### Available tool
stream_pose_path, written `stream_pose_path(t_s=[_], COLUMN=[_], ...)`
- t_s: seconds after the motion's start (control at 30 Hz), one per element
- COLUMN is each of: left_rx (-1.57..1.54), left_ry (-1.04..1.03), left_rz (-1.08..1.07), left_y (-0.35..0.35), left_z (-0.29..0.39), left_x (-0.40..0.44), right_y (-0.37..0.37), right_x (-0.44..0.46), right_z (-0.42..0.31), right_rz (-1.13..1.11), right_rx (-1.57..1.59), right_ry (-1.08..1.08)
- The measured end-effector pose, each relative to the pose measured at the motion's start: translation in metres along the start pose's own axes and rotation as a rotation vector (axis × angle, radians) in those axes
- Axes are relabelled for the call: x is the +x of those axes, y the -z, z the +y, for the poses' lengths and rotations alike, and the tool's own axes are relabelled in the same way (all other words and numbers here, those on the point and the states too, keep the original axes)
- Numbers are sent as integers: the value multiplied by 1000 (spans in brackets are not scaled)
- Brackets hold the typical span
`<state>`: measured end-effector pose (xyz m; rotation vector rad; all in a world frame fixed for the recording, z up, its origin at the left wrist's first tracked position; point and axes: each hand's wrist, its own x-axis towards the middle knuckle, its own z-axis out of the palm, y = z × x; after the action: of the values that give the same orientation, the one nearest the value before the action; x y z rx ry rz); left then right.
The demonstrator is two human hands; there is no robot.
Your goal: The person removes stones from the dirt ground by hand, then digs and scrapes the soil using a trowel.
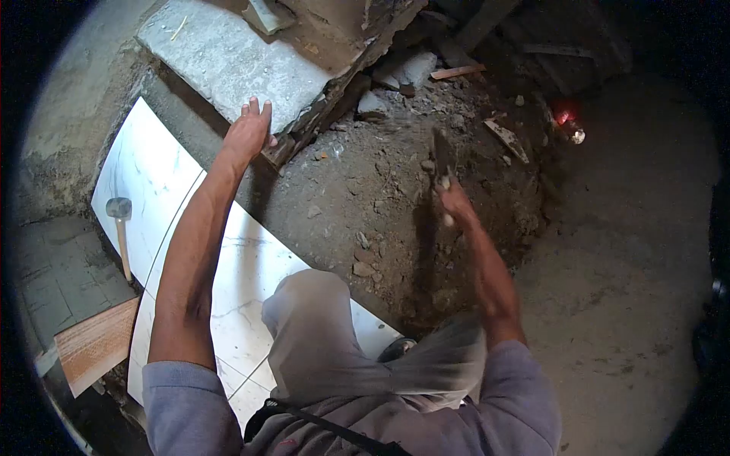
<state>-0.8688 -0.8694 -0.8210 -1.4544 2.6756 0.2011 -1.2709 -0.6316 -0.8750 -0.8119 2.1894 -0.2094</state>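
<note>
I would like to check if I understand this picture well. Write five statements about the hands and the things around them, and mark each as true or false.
1. The left hand touches the grey slab. True.
2. The right hand is empty. False: it holds a dark tool with a blurred blade.
3. The hammer lies on the white tiles. True.
4. The soil is smooth, without stones. False: it is rough, with stones on it.
5. A red light shows beyond the soil. True.

Mallet [119, 208] on marbled white tiles [144, 163].
Dark head, pale handle; reddish ridged piece [97, 346] beside tiles. Far right, red glow [564, 117] next to small bright spot [578, 137].
</note>
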Motion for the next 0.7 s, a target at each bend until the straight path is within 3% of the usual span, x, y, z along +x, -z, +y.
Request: stream_pose_path(t_s=[0.03, 0.1, 0.13, 0.17, 0.23, 0.33, 0.43, 0.5, 0.57, 0.67, 0.7], left_rx=[10, 27, 18, 9, 13, 18, 12, 20, 27, 37, 39], left_ry=[0, 8, 4, -3, 1, -4, 0, 10, 14, 20, 21], left_rz=[-6, -11, 2, 9, 19, 18, 3, -5, -16, -9, -8], left_y=[3, 9, 9, 7, 6, 3, 2, 3, 2, -2, 0], left_z=[1, 0, 1, 2, 1, -4, -1, 2, 1, 2, 1], left_x=[0, 0, -1, -4, -1, 1, 2, 1, 2, 0, 2], right_y=[8, 19, 16, 6, -10, -37, 0, -4, -19, -38, -37], right_x=[-6, 4, 23, 36, 68, 58, 7, -2, 7, 44, 55], right_z=[12, 44, 57, 65, 71, 76, 34, 49, 45, 32, 29], right_rz=[8, -59, -24, -29, -146, -164, -277, -357, -387, -466, -465], right_rx=[-4, -117, -69, -69, 246, 572, 298, 450, 584, 1025, 1025], right_ry=[9, 241, 80, 76, -111, -29, -81, -202, -184, -214, -198])
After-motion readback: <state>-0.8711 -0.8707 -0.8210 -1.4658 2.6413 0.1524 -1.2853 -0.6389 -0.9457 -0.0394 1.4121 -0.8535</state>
